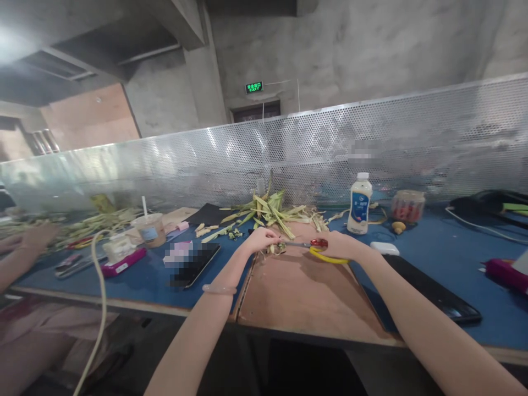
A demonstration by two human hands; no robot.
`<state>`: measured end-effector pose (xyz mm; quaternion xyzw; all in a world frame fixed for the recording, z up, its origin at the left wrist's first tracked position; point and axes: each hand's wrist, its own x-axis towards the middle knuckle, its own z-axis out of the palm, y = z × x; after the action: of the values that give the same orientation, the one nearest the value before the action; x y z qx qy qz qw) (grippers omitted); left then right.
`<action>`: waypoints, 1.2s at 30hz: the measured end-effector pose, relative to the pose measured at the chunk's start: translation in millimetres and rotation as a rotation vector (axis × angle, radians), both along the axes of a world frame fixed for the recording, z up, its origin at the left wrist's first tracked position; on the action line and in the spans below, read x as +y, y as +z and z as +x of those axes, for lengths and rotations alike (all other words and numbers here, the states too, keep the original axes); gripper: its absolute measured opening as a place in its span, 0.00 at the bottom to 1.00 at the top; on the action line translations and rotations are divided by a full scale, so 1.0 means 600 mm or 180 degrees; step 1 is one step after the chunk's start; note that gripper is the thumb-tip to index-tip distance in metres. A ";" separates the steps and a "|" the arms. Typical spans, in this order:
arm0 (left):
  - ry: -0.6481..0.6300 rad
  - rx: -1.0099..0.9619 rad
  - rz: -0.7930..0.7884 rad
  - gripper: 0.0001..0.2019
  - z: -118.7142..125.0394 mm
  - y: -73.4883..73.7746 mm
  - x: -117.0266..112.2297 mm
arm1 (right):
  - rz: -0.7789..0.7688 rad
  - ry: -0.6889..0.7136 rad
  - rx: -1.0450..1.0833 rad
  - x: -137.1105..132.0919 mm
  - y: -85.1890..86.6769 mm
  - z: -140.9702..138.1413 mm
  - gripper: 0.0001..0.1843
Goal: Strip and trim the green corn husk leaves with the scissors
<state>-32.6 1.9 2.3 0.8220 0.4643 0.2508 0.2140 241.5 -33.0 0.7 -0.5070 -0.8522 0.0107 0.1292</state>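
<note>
My left hand (pixel 259 240) is closed in a pinch on a small bunch of green and straw-coloured leaf strips (pixel 275 248) above a brown board (pixel 305 291). My right hand (pixel 336 246) grips scissors (pixel 317 247) with red and yellow handles, whose blades point left at the strips. A pile of cut leaves and stalks (pixel 272 212) lies just beyond both hands, by the perforated metal screen.
A white drink bottle (pixel 359 203) and a clear jar (pixel 407 205) stand at the right; a dark tablet (pixel 433 289) lies under my right forearm. A phone (pixel 193 264), a cup with a straw (pixel 149 228) and a pink case (pixel 124 261) lie left. Another person's hand (pixel 37 236) works at far left.
</note>
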 end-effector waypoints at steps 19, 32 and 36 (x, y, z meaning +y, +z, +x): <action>-0.0298 -0.0203 -0.0021 0.18 0.007 -0.017 0.013 | 0.0134 -0.0202 -0.0281 0.006 -0.015 -0.021 0.18; -0.0377 -0.0164 -0.0199 0.21 0.011 -0.017 0.008 | 0.0171 -0.0168 -0.0282 0.001 -0.014 -0.024 0.20; -0.0393 -0.0178 -0.0219 0.22 0.012 -0.019 0.008 | 0.0198 -0.0066 -0.0125 0.002 -0.016 -0.023 0.19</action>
<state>-25.5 6.7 -8.9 0.8339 0.4149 0.2438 0.2701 227.5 -31.9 -8.8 -0.5117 -0.8491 -0.0271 0.1283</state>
